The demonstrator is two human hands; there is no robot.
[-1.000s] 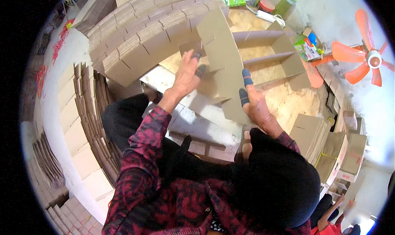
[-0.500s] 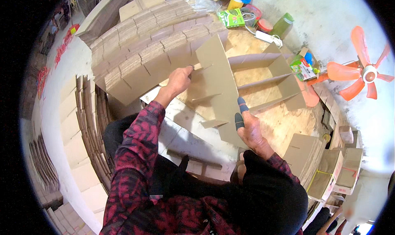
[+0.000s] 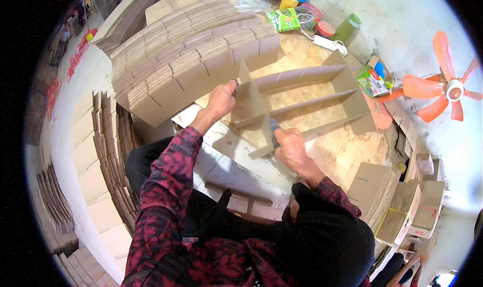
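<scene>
A brown cardboard divider grid [image 3: 307, 101] of slotted strips lies on the wooden worktop. My left hand [image 3: 221, 98] grips the near cross strip [image 3: 254, 111] at its upper left end. My right hand [image 3: 288, 145], with blue-taped fingertips, holds the lower end of the same strip. Three long strips run away from that cross strip to a far end piece [image 3: 352, 93].
Rows of stacked flat cardboard pieces [image 3: 191, 55] fill the left and back. An orange fan [image 3: 445, 88] stands at the right. A green bottle [image 3: 347, 29], small cartons [image 3: 283, 19] and a power strip [image 3: 327, 43] lie at the back. Folded cardboard bundles [image 3: 402, 201] sit at the lower right.
The flat cardboard piece I held up has come down and is now slotted across the long strips. Both hands moved lower and toward me with it.
</scene>
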